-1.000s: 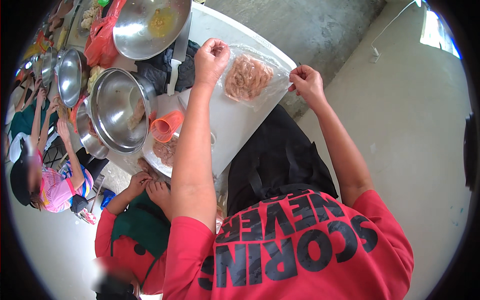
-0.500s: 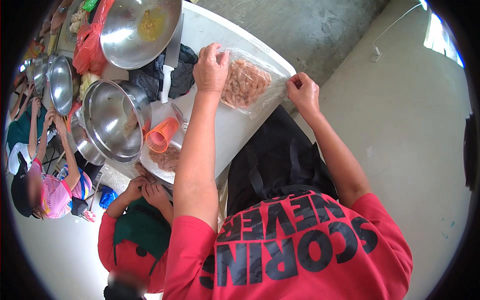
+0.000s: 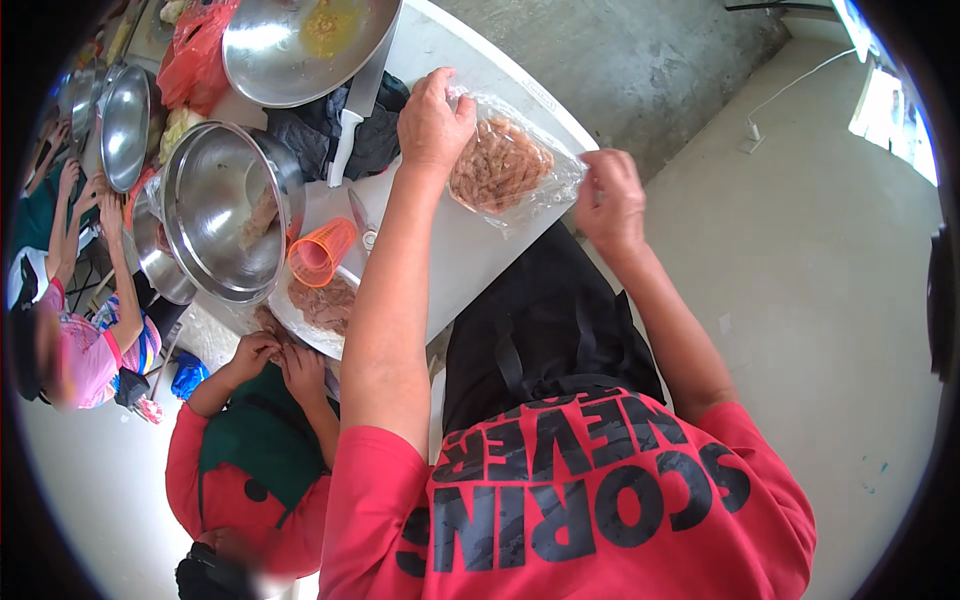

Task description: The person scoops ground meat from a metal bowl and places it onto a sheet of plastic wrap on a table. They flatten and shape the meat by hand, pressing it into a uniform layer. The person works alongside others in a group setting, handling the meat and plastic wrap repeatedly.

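Observation:
A flat slab of pinkish ground meat [image 3: 502, 165] lies at the table's corner inside clear plastic film [image 3: 553, 192], perhaps a bag. My left hand [image 3: 434, 125] is closed at the film's left upper edge, thumb and fingers gripping it beside the meat. At the opposite side, my right hand [image 3: 610, 205] pinches the film's right corner with curled fingers, a little blurred. Left of my left forearm lie scissors [image 3: 365, 222], partly hidden by the arm, and an orange plastic cup [image 3: 322, 250] on its side. The cup rests by a plate of meat [image 3: 322, 305].
A large steel bowl [image 3: 225, 215] stands left of the cup. Farther back, a knife [image 3: 350, 130] lies on dark cloth [image 3: 300, 130] beside another steel bowl [image 3: 285, 50]. A co-worker in a green apron [image 3: 255, 440] handles something at the table's near edge; more people work at far left.
My right hand has turned and shifted slightly right and down, still at the film's corner. My left hand stays at its edge. The whole view has shifted a little.

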Demonstrator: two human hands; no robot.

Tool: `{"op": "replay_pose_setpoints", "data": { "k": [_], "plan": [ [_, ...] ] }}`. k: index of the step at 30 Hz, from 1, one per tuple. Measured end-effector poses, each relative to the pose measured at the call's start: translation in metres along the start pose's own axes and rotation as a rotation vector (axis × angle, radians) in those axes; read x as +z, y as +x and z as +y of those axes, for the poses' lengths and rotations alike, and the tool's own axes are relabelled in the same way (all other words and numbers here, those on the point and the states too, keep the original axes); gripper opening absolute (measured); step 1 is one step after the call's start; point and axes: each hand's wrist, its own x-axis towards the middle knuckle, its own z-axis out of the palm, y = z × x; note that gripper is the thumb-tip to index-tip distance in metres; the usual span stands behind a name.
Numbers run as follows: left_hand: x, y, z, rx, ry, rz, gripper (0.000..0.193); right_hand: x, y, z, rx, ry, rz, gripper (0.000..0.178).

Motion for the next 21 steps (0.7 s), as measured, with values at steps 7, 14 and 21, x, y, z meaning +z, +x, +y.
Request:
{"op": "replay_pose_setpoints", "data": {
  "k": [7,14,21],
  "plan": [
    [-0.008,-0.002,-0.006,-0.025,-0.008,-0.033,0.035,0.063,0.032,-0.015,-0.463,0.180,-0.153,0.040],
    [-0.020,0.000,-0.011,-0.125,-0.089,-0.176,0.029,0.077,0.043,0.002,-0.454,0.036,-0.173,0.042],
    [-0.040,-0.015,-0.025,-0.209,-0.312,-0.340,0.051,0.075,0.040,-0.006,-0.411,-0.056,-0.253,0.047]
  ]
}}
